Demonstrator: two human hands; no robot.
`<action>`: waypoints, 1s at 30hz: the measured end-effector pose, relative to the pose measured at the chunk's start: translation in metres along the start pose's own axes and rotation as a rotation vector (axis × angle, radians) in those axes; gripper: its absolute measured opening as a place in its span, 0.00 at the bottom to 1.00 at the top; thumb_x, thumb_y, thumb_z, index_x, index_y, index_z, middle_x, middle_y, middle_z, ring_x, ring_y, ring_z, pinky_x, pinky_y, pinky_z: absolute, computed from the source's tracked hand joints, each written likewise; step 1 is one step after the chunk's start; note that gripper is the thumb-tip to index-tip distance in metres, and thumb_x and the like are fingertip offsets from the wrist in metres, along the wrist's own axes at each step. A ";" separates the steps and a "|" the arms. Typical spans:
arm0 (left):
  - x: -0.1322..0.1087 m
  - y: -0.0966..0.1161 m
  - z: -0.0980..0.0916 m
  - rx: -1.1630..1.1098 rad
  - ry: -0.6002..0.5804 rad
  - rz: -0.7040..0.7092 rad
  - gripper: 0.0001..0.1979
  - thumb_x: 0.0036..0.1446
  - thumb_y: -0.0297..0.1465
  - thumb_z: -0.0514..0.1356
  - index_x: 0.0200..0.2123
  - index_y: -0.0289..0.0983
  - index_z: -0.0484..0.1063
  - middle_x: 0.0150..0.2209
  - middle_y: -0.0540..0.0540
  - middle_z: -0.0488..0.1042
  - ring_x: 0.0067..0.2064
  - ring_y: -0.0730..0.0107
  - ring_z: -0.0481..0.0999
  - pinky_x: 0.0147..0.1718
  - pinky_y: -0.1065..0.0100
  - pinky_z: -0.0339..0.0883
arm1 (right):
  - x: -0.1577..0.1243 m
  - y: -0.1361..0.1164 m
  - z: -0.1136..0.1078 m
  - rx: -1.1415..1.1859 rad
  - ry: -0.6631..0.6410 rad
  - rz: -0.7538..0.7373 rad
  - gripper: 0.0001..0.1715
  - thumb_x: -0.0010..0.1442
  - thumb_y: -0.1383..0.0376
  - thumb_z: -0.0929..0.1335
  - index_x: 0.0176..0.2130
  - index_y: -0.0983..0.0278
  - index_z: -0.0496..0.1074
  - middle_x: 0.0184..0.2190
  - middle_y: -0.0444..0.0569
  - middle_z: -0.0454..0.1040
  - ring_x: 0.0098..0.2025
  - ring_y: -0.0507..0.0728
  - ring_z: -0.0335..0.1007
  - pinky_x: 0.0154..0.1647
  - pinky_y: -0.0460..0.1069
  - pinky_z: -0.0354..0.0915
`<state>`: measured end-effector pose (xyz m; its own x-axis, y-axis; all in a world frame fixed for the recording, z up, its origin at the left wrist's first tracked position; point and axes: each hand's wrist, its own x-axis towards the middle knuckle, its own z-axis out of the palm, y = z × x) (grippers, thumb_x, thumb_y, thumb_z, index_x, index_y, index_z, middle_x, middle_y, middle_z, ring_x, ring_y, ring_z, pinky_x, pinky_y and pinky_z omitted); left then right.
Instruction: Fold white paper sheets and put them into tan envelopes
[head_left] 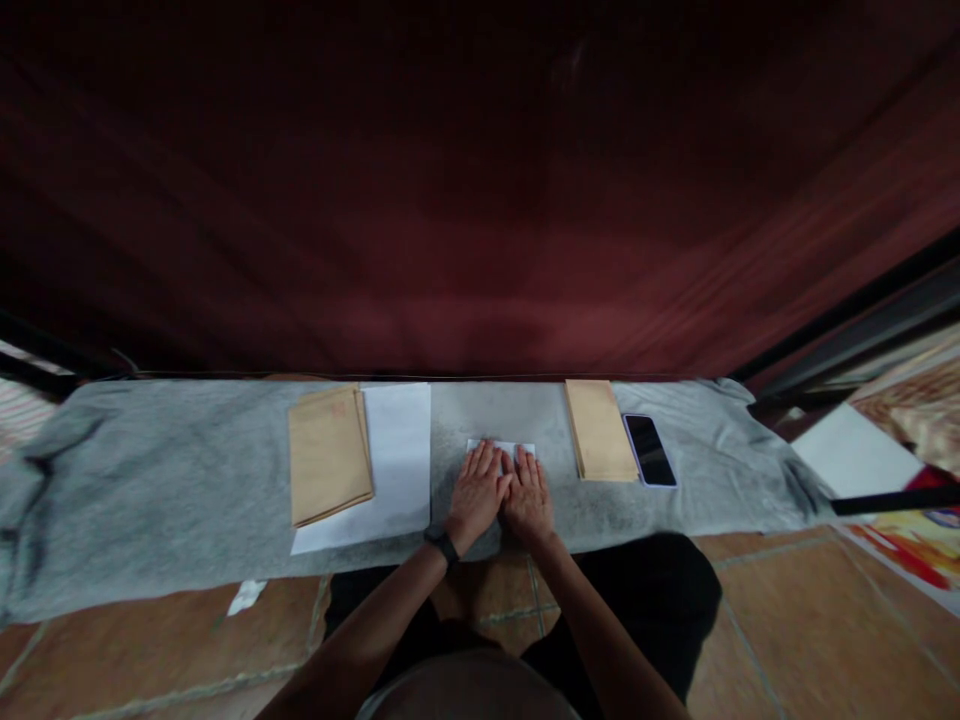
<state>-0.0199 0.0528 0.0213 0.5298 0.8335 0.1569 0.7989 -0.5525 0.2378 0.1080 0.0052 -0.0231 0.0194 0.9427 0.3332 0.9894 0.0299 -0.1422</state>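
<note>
My left hand point(478, 492) and my right hand point(528, 500) lie flat side by side, fingers stretched forward, thumbs close together. Both press on a small white piece of paper point(510, 446), likely folded, on the grey cloth; most of it is hidden under them. To the left, a stack of brown envelopes point(330, 455) rests partly on white paper sheets point(403, 450). Over on the right is a second stack of brown envelopes point(602, 430), narrower in outline. A dark wristband sits on my left wrist.
A phone point(650, 450) with a dark screen lies beside the right stack. Grey cloth point(187, 480) covers the long narrow surface. Behind it rises a dark red panel point(480, 250). A white scrap point(246, 597) lies on the tiled floor point(787, 590); a white board point(855, 455) is at far right.
</note>
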 end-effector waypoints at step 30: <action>0.000 -0.006 0.022 0.060 0.040 0.025 0.27 0.68 0.35 0.47 0.67 0.33 0.59 0.70 0.37 0.56 0.71 0.55 0.53 0.69 0.49 0.48 | -0.009 0.015 0.000 -0.011 0.069 0.111 0.30 0.73 0.59 0.56 0.68 0.69 0.58 0.67 0.60 0.61 0.68 0.64 0.56 0.68 0.61 0.49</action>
<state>-0.0181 0.0564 -0.0014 0.5391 0.8180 0.2007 0.8016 -0.5715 0.1757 0.1224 -0.0026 -0.0287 0.1386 0.9149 0.3791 0.9821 -0.0778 -0.1713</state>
